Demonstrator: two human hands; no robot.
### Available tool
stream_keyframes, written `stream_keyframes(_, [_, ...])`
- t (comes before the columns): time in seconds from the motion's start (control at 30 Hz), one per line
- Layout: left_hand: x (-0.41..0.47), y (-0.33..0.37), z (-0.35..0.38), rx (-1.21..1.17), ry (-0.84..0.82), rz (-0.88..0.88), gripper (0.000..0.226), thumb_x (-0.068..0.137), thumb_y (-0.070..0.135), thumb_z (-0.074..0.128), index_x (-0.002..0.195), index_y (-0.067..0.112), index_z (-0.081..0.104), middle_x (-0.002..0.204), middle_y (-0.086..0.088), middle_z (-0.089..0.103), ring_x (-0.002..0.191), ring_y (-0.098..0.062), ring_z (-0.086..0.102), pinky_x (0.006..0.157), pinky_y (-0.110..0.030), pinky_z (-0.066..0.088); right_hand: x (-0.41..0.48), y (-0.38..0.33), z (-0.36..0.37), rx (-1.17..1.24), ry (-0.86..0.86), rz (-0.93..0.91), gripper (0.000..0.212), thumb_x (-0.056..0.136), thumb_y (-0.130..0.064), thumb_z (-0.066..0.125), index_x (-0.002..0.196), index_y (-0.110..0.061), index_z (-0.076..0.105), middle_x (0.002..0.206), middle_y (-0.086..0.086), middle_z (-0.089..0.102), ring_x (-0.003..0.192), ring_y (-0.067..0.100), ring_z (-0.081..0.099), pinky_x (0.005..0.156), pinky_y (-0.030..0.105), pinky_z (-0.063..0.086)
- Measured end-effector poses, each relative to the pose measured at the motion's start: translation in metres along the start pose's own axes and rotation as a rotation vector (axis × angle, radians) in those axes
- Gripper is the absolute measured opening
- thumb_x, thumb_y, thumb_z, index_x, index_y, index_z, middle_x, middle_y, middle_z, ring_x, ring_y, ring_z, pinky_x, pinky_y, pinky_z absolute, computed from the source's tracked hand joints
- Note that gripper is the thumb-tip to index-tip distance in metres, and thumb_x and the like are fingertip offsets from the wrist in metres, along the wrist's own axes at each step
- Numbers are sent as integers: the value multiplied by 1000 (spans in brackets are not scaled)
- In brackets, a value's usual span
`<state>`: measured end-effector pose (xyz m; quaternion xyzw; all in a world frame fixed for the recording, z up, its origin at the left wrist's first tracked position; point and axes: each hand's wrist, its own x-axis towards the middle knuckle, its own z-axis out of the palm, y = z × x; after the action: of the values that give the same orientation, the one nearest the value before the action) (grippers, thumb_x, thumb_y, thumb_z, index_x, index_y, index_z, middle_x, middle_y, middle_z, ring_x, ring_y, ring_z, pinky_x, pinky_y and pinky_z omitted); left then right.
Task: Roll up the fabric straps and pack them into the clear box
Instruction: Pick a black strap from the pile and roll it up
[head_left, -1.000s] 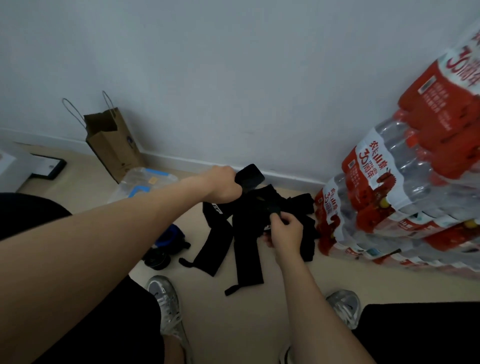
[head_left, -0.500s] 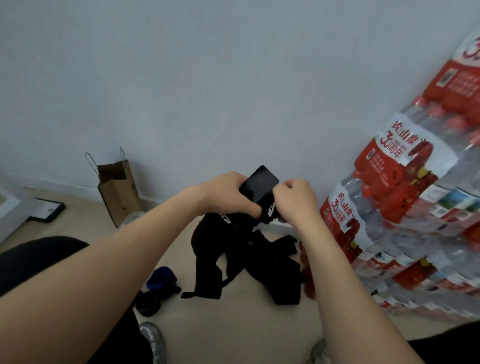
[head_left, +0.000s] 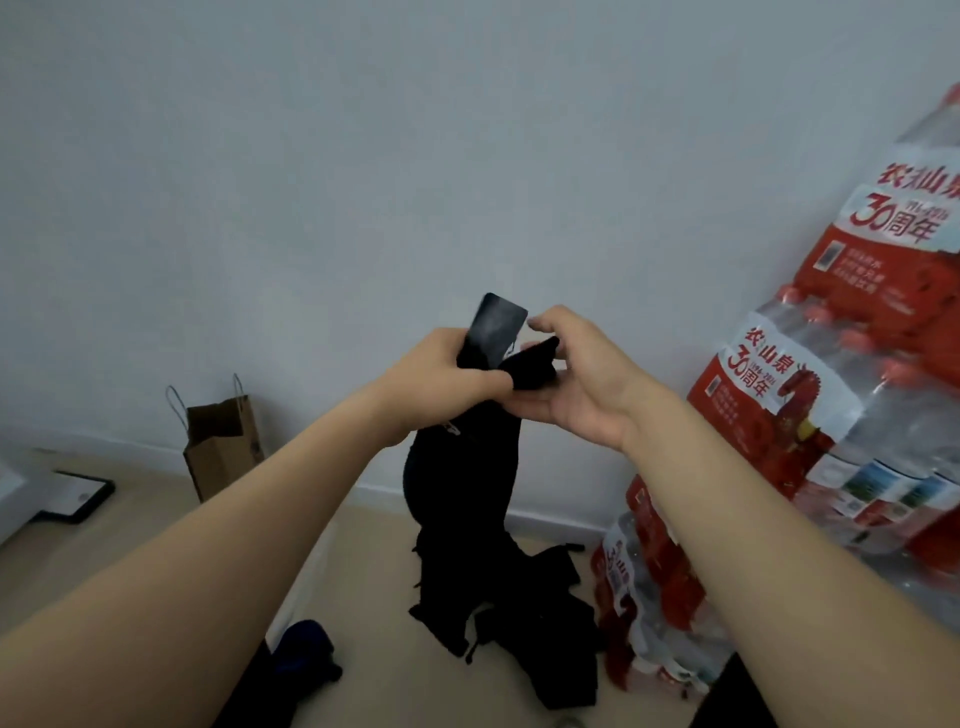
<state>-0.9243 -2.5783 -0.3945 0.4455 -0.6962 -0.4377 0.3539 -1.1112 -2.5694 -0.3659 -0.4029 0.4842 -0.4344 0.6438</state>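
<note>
L hand (head_left: 441, 379) & R hand (head_left: 576, 387), fingers tight round black strap (head_left: 462, 478); beige floor (head_left: 156, 525), grey wall (head_left: 363, 156), water packs (head_left: 831, 415).

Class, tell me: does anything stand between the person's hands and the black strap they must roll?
Nothing visible does. The left hand and the right hand both hold the strap at its raised end; the rest hangs toward the floor. No clear box is in view.
</note>
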Motion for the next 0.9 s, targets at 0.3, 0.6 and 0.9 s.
stream_keyframes(0.3, [43,-13,-12,-152,364,-140,33,72,21,73,64,23,41,63,5,42,58,-17,46,55,-27,37,55,-12,4,-836,263,-33,18,96,-17,73,92,0,72,61,7,68,42,16,53,44,20,43])
stream_keyframes(0.6, [56,-27,-31,56,289,-188,29,78,29,82,73,15,57,65,3,54,57,-14,57,57,-27,43,78,8,-18,-527,267,-168,14,102,-18,70,93,-8,65,90,13,80,79,22,73,73,33,61])
stream_keyframes(0.9, [38,-18,-45,59,-28,-87,22,82,22,88,103,20,81,99,2,83,92,-11,80,78,-25,60,70,16,-17,-309,136,-269,14,107,-7,63,116,2,70,91,16,78,65,17,68,61,28,53])
